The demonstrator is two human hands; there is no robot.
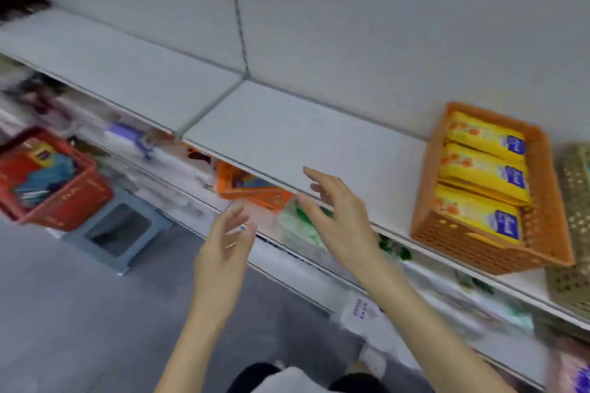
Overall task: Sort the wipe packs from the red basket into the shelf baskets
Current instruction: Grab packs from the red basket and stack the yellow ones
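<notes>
Both hands are empty, held apart in the air in front of the shelf (287, 137). The left hand (223, 239) has loose, spread fingers. The right hand (338, 217) is also spread, palm down, just beside the shelf's front edge. Neither touches anything.

The packs (44, 169) to be sorted lie jumbled in the red basket (73, 201), which sits on a grey stool (118, 230) well to the left of the hands. Blur hides their detail; blue ones and at least one yellow-orange one show.

Three yellow packs (482, 169) already lie in a row in the orange basket (463, 242) on the shelf, well to the right. A tan basket (574, 188) stands just beside it.

The yellow packs give the best idea of handling. They look like flat, soft film pouches, probably light for one hand but with some damp weight. They would likely sag if lifted by a corner. The film looks glossy, so it may slip under a light pinch.

A sensible hold is across the short width at the middle, thumb on one face and fingers on the other. The sealed end seams are a poorer grip, and the label flap is best left alone. Nothing here looks fragile, so a firm squeeze should do no harm.
</notes>
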